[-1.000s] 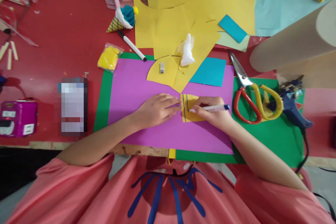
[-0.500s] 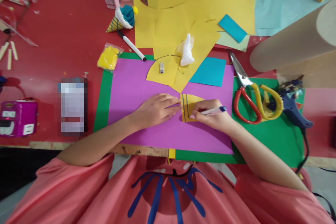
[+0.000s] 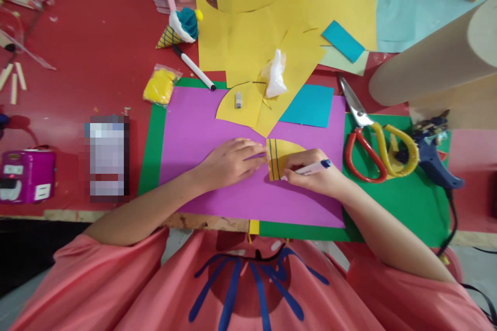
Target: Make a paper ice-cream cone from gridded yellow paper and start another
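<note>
My right hand (image 3: 316,173) is closed around a white marker with a blue end (image 3: 315,167), its tip at the lower edge of a small yellow paper piece (image 3: 286,152) with a curved side. Two dark blue lines run down the left part of that piece; my right hand covers some of it. My left hand (image 3: 237,161) lies flat with fingers stretched out, fingertips at the piece's left edge. Under both hands is a purple sheet (image 3: 217,201). Just above lies a yellow fan-shaped paper (image 3: 240,119) with a small marker cap (image 3: 238,100) on it.
Scissors (image 3: 363,119) and a blue glue gun (image 3: 435,160) lie right, near a large cardboard tube (image 3: 430,57). A phone (image 3: 107,158) and yellow clay packet (image 3: 159,86) sit left. Behind are a paper-cone ice cream craft (image 3: 180,28), black-capped marker (image 3: 197,70) and white clay (image 3: 277,76).
My right hand has moved the marker slightly down along the yellow piece, and the second blue line now reaches its lower edge. My left hand has stayed in place.
</note>
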`<state>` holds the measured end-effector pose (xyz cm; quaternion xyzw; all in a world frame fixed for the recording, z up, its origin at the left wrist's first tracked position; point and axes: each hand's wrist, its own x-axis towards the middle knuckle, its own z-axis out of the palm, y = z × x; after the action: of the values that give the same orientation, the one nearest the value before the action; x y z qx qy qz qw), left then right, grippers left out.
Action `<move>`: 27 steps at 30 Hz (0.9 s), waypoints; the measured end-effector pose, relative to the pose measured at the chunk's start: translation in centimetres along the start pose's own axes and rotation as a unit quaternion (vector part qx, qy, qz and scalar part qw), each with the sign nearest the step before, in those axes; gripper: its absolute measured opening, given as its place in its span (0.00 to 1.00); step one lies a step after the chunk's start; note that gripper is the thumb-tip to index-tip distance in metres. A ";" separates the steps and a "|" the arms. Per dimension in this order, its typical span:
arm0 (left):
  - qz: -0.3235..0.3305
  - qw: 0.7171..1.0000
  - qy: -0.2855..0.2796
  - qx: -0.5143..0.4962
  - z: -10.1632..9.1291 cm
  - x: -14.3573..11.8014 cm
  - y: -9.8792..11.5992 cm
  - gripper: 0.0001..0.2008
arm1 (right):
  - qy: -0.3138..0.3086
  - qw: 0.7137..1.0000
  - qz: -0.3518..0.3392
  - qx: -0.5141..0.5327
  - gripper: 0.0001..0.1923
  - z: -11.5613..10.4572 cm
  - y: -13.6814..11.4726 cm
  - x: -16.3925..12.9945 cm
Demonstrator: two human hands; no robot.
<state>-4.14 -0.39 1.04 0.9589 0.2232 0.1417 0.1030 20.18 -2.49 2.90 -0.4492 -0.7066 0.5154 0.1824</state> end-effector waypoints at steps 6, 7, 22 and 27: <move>0.008 1.000 0.002 0.011 0.2 -0.1 0.0 0.13 | 0.101 0.984 0.034 0.143 0.12 -0.4 0.4 -0.1; 0.011 1.000 0.004 0.016 0.2 -0.1 0.0 0.13 | 0.129 0.978 0.034 0.158 0.13 -0.4 0.6 -0.1; 0.011 0.999 0.002 0.034 0.0 -0.2 0.3 0.14 | 0.197 0.979 0.032 0.050 0.11 -0.4 1.5 0.7; -0.004 1.000 0.006 0.007 0.1 -0.1 0.1 0.13 | 0.211 0.975 0.041 0.054 0.12 -0.4 1.7 0.8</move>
<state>-4.14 -0.56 1.00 0.9580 0.2281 0.1451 0.0959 20.80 -1.50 1.32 -0.5656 -0.6049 0.4532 0.3299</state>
